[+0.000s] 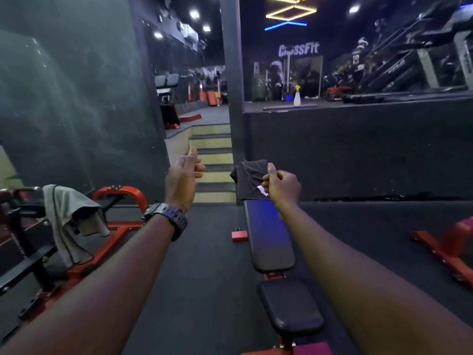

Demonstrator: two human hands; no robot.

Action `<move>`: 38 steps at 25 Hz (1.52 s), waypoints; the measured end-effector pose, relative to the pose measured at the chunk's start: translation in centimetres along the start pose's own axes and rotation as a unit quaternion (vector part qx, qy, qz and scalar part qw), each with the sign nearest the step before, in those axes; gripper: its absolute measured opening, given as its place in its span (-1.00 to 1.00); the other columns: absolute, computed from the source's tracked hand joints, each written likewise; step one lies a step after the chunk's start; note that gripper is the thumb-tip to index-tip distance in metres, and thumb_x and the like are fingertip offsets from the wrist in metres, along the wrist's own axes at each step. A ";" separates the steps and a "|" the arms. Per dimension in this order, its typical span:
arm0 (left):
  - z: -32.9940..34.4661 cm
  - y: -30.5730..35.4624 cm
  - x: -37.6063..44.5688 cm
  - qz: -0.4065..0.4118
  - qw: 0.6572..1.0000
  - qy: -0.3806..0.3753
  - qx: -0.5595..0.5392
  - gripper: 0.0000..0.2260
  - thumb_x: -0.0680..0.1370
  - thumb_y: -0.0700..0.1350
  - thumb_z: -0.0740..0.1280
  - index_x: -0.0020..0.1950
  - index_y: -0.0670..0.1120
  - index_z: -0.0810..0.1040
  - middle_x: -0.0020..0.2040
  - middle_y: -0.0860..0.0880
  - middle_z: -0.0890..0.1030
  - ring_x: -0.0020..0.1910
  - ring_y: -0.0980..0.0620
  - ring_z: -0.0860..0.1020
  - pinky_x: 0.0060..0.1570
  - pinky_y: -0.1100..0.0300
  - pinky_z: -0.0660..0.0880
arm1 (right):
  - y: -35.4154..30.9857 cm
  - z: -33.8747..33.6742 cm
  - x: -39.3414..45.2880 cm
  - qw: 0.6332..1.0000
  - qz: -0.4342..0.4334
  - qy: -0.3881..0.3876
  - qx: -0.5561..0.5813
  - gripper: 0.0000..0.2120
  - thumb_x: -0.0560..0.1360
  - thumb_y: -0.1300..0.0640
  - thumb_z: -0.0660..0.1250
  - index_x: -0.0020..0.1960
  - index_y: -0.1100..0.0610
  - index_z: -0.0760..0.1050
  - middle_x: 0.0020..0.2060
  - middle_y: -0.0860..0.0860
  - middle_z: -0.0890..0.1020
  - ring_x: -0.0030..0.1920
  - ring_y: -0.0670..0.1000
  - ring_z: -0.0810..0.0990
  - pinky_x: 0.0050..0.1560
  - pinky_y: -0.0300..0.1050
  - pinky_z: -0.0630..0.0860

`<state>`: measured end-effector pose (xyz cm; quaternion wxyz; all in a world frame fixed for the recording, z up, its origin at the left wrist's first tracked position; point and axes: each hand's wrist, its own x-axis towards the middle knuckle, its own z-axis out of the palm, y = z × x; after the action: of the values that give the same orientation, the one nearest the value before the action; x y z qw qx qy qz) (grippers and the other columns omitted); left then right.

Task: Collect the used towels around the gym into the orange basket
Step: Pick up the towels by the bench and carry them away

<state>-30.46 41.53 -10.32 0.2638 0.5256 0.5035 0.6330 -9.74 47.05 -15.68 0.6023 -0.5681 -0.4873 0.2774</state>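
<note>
A dark brown towel point(249, 179) with a white tag lies over the far end of a black padded bench point(271, 234). My right hand point(280, 187) pinches the towel's right edge between thumb and curled fingers. My left hand point(183, 175) hovers to the left of the towel, apart from it, its fingers loosely curled and holding nothing; a dark watch is on that wrist. A grey towel point(65, 216) hangs over a red and black machine point(120, 226) at the left. No orange basket is in view.
Steps point(213, 160) rise ahead beside a dark pillar point(234, 98). A raised platform wall point(358, 149) stands to the right, with a spray bottle point(297, 97) on top. A red frame point(448, 249) lies on the floor at the right. Dark floor runs between bench and machine.
</note>
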 end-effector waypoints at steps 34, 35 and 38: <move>30.0 -46.7 73.5 -0.095 0.975 -0.199 -0.029 -0.63 0.62 0.23 0.20 -0.06 -0.04 0.57 -0.12 0.01 0.64 -0.18 0.11 0.57 -0.08 0.15 0.45 | 29.4 42.2 66.0 0.964 0.124 0.099 -0.213 -0.48 0.58 -0.28 0.16 -0.22 0.12 0.57 -0.27 0.03 0.70 -0.13 0.09 0.66 0.00 0.07 0.57; 31.2 -48.0 74.8 -0.100 0.974 -0.202 -0.030 -0.64 0.62 0.23 0.20 -0.06 -0.03 0.57 -0.12 0.01 0.64 -0.18 0.11 0.57 -0.07 0.14 0.46 | 30.3 42.7 67.3 0.961 0.129 0.097 -0.226 -0.49 0.59 -0.28 0.15 -0.22 0.11 0.56 -0.26 0.03 0.70 -0.12 0.09 0.65 0.00 0.07 0.57; 35.4 -53.0 78.9 -0.129 0.967 -0.220 -0.032 -0.58 0.52 0.34 0.20 -0.12 0.02 0.58 -0.14 0.04 0.65 -0.15 0.08 0.58 0.01 0.01 0.53 | 34.3 45.3 71.8 0.948 0.162 0.088 -0.258 -0.48 0.56 -0.32 0.12 -0.20 0.08 0.56 -0.23 0.01 0.70 -0.09 0.09 0.65 0.00 0.08 0.57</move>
<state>-32.16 141.17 -29.32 0.4639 0.5738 0.4762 0.4783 -16.44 136.39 -34.41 0.4224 -0.7977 -0.3888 0.1844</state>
